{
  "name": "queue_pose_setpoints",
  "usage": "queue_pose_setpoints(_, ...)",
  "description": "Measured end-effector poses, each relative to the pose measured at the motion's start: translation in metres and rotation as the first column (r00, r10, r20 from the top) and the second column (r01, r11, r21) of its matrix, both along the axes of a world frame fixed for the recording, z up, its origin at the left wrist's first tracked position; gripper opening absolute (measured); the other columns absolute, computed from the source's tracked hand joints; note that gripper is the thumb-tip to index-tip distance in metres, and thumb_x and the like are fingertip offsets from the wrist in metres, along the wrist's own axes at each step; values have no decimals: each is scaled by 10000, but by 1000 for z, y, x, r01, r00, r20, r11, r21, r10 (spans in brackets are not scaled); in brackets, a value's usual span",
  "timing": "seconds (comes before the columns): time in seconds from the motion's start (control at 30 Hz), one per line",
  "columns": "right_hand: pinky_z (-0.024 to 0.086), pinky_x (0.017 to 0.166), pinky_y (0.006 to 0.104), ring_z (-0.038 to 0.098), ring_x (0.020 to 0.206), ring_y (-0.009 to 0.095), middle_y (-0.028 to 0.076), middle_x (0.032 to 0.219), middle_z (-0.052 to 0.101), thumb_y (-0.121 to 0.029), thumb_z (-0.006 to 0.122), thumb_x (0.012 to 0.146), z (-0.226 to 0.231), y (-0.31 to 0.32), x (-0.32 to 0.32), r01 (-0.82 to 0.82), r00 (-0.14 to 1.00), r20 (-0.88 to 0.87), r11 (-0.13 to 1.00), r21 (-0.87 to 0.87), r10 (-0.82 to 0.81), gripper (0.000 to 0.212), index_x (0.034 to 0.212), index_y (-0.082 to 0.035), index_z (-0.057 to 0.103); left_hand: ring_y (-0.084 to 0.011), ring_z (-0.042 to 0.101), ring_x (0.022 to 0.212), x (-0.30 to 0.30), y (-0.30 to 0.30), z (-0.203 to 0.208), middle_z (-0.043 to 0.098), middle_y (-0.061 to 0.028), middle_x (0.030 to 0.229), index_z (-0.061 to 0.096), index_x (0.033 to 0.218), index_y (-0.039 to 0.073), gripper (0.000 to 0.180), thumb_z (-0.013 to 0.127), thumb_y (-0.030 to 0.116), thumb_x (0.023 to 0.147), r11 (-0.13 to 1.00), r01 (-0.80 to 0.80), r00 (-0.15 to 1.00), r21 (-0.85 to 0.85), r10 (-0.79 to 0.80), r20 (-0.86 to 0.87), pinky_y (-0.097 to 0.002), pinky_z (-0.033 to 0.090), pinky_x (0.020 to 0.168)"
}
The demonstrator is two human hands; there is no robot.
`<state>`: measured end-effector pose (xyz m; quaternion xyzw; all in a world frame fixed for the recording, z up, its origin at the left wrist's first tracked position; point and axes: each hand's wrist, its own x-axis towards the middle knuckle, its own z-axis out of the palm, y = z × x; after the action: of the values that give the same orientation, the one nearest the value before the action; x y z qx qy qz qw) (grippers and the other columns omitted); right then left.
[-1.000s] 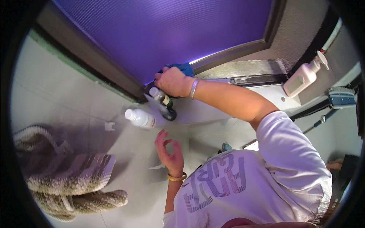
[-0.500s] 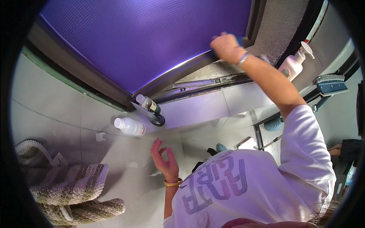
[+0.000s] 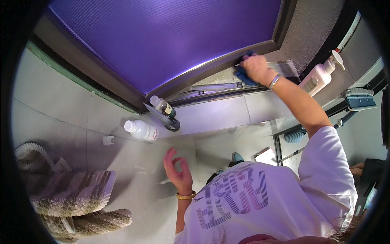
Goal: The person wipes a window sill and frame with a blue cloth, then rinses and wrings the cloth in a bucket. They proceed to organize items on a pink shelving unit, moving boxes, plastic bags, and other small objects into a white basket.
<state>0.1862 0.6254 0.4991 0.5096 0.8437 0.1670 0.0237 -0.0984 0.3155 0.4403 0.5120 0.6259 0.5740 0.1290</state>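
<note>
A: Item one, the grip?
B: Right hand (image 3: 256, 70), silver bangle at the wrist, fingers clenched around a crumpled blue fabric cloth (image 3: 244, 77). Cloth located at the lower dark brown frame (image 3: 215, 67) of a purple textured panel (image 3: 174, 40), toward that frame's right corner; exact contact hidden by the hand.

A: Edges and room?
B: Frame edge slants up to the right, away from the white tiled ledge (image 3: 215, 114); the gap between them widens rightward. In it, left of the cloth: a flat silver metal bar (image 3: 217, 86). Ledge bare from below the cloth leftward to a small dark bottle with a pale cap (image 3: 163, 107). Right side tighter: a pale pink pump bottle (image 3: 317, 79) just beside the forearm.

A: Direction of the cloth?
B: Bunched; portions protrude above the fingers and to their lower left. Single long axis: cannot tell.

A: Second hand?
B: Left hand (image 3: 178, 173), yellow bangle, released, fingers loosely curled and pointing up toward the ledge, well apart from the cloth. Nearest: a white plastic bottle with a white screw cap (image 3: 141, 130), tilted, cap to the left.

A: Outlying stock?
B: Far left, a brown-and-cream striped textile (image 3: 73, 193); far right, a blue brush head (image 3: 360, 100) on a pole.
</note>
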Motion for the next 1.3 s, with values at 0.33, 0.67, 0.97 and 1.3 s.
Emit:
queue_pose_setpoints(0.33,534,680,361,593,886,272,28,964,612,-38,583,724,85,-45,-39,-197,931,-237,927,321,279,290,955,-169,699,-248,529,1049,-5,1,9,496,-163,1260,518,1213,18,469,505,-130,768,1000,-12,1000,25,13,-18,-288,498,725)
queue_pose_setpoints(0.67,523,749,368,587,906,287,33,1016,615,3,698,596,120,-86,-21,-149,748,-530,879,452,399,441,1017,-121,653,-230,538,1073,-19,-16,-3,508,-153,1260,550,1188,21,441,531,-122,771,994,66,998,-89,-65,11,-304,504,749)
queue_pose_setpoints(0.97,532,687,341,549,913,237,52,1179,537,-61,698,588,48,-198,-96,-742,507,-650,671,4,565,537,1113,-103,594,-200,492,1152,24,30,53,467,-91,1287,338,1373,26,717,718,143,777,797,576,520,182,-529,671,-341,387,1003)
queue_pose_setpoints(1.3,516,760,358,626,878,276,78,964,682,-98,637,749,12,-49,-22,-395,770,-591,907,-145,241,188,922,-120,705,-206,525,1082,-6,-9,3,540,-95,1173,487,1257,50,555,619,-53,728,944,311,591,-109,-102,800,-337,414,973)
